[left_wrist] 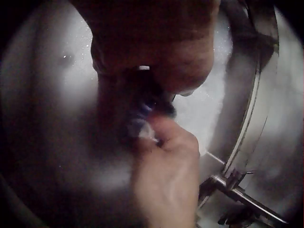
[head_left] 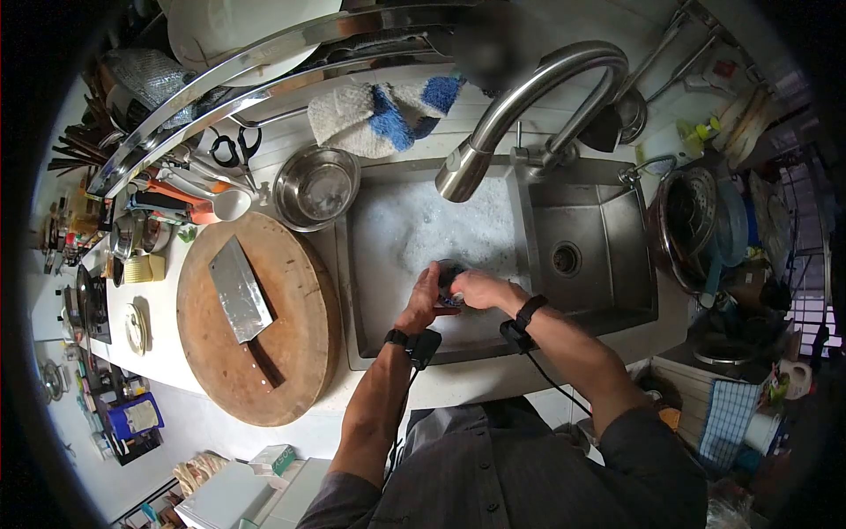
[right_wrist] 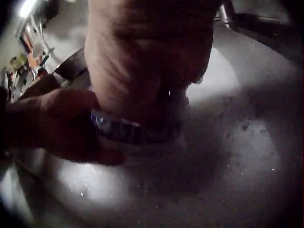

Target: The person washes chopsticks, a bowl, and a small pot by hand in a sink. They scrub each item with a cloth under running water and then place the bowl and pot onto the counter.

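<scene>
Chopping board: a thick round wooden one (head_left: 207, 370), on the counter well to the left of the left fingers.
Cleaver: lies flat on that board (head_left: 238, 291), handle towards the person, well apart from the fingers.
White spoon: among utensils beyond the board (head_left: 233, 204), far to the left of the fingers and farther out.
Metal bowl: on the counter by the sink's edge (head_left: 333, 167), ahead and left of the left fingers, with some suds in it.
Striped cloth: blue and white, hanging over a rail (head_left: 388, 115), beyond the fingers.
Left hand: over the large basin (head_left: 425, 295), fingers along the near-left side of a small patterned bowl, gripping it.
Patterned bowl: blue and white near the rim (right_wrist: 116, 128), between the two hands, against the left fingers, above the foamy water (head_left: 441, 212).
Right hand: fingers bent down at the bowl's mouth (head_left: 485, 289); whether they pinch anything I cannot tell, as the view is dark and blurred.
Faucet: curves over the basin (head_left: 546, 75), its spout ahead of the right fingers.
Small basin: to the right of the right fingers (head_left: 608, 264), its drain (head_left: 566, 258) in view.
</scene>
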A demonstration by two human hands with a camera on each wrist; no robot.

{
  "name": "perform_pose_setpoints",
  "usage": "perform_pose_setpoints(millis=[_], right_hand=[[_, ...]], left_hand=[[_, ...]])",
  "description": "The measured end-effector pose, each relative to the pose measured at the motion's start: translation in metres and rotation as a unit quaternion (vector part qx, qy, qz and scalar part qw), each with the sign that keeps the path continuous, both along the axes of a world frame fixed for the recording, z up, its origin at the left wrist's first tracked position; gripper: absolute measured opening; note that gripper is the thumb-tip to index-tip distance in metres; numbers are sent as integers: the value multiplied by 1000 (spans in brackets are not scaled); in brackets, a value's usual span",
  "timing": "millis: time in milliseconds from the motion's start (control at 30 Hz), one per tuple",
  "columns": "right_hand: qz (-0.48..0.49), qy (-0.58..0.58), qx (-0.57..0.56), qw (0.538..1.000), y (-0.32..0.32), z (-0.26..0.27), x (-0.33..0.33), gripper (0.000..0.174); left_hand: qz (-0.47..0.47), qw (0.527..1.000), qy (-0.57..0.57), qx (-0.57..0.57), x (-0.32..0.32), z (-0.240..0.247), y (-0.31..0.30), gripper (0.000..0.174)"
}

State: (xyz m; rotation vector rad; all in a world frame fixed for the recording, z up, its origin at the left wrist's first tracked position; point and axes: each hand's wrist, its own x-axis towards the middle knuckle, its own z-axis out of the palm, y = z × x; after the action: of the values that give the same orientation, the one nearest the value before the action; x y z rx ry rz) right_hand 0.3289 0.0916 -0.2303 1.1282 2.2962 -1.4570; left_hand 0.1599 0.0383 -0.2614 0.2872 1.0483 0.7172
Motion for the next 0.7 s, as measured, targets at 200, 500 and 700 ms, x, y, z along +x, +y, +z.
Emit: perform_pose_setpoints(millis=[200, 500, 700], right_hand=[[-83, -8, 243, 966, -4, -21, -11, 29], [-96, 31, -69, 993, 6, 18, -4, 33], [18, -52, 221, 974, 2, -11, 2, 23]], left_hand=[[30, 999, -34, -29, 6, -11, 3, 64], [30, 998, -23, -56, 4, -7, 7, 63], [19, 999, -39, -16, 7, -17, 5, 67]])
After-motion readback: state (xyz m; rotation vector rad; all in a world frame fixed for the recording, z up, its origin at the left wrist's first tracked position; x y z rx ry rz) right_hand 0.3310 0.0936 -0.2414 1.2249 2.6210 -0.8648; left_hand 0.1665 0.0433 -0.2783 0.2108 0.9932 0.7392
